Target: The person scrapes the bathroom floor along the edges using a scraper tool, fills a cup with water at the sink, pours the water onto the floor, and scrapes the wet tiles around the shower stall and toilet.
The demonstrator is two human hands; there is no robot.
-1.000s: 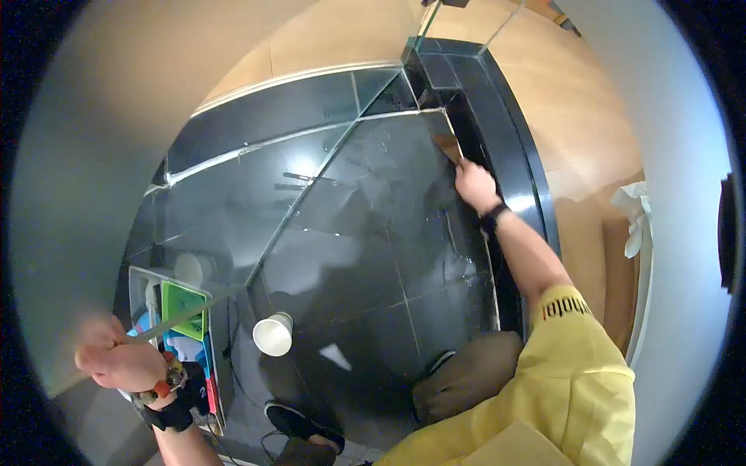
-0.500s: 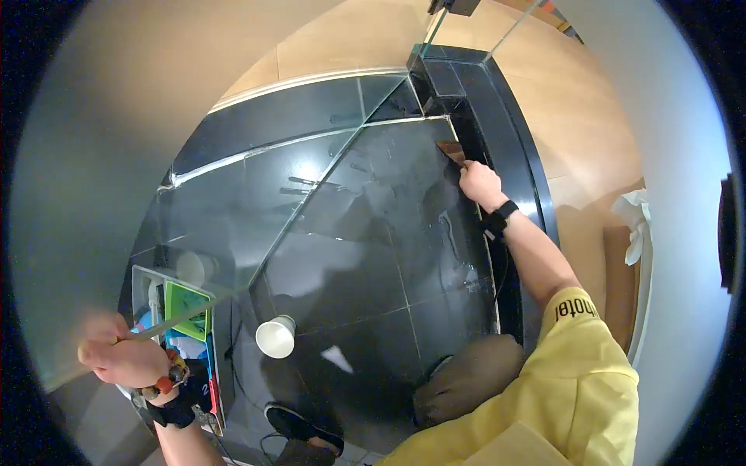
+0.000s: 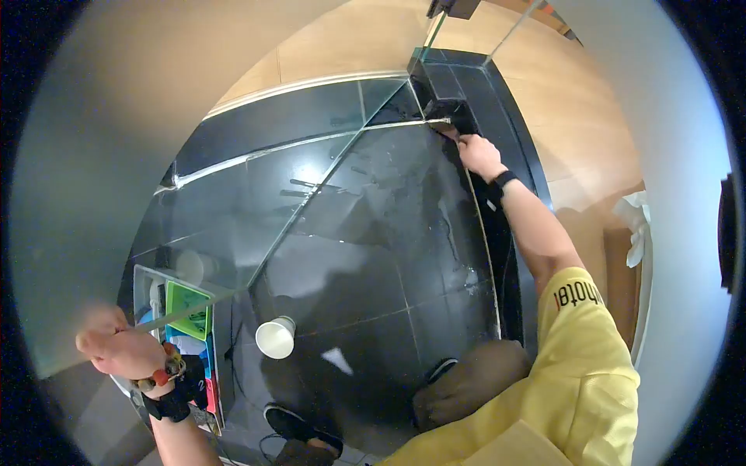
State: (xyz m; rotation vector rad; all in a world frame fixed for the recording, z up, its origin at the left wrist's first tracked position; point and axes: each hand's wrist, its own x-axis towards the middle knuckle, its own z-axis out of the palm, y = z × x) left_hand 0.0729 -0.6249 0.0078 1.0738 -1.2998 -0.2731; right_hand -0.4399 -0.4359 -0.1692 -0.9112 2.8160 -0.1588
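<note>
My right hand (image 3: 480,157) is closed round a flat scraper (image 3: 446,130), whose blade lies against the dark tiled floor (image 3: 365,272) at the far right corner, where two pale joint lines meet. At the lower left my left hand (image 3: 124,349) is wrapped round the edge of a glass panel (image 3: 190,312). Below and beside that hand stands a tray with compartments, one of them a green bin (image 3: 188,309). A white cup (image 3: 275,338) stands on the tiles between my hands, with a white triangular piece (image 3: 337,359) to its right.
A raised black ledge (image 3: 509,128) curves along the right side. Dark cables (image 3: 233,365) run beside the tray. My shoe (image 3: 299,427) is at the bottom. Crumpled white material (image 3: 635,225) hangs at the right, and a dark hinge (image 3: 453,8) holds glass at the top.
My right hand has moved up along the right joint line with the scraper, closer to the corner. My left hand stays at the glass edge.
</note>
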